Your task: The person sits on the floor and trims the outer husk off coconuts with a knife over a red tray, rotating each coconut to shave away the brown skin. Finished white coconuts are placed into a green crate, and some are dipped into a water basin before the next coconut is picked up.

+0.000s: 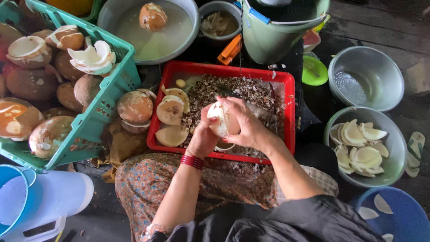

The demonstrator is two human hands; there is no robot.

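Hands met over the shallow red plastic tray [286, 80] of brown shavings: the left hand [202, 136] and right hand [248, 125] both gripped 1 pale round coconut piece [221, 120]. The green plastic crate [118, 78] held brown coconuts; the grey metal bowl [396, 148] held white peeled pieces.

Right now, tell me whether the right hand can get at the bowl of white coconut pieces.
Probably yes: the bowl of white pieces sits open beside the right hand, nothing between, though that hand grips a coconut piece.
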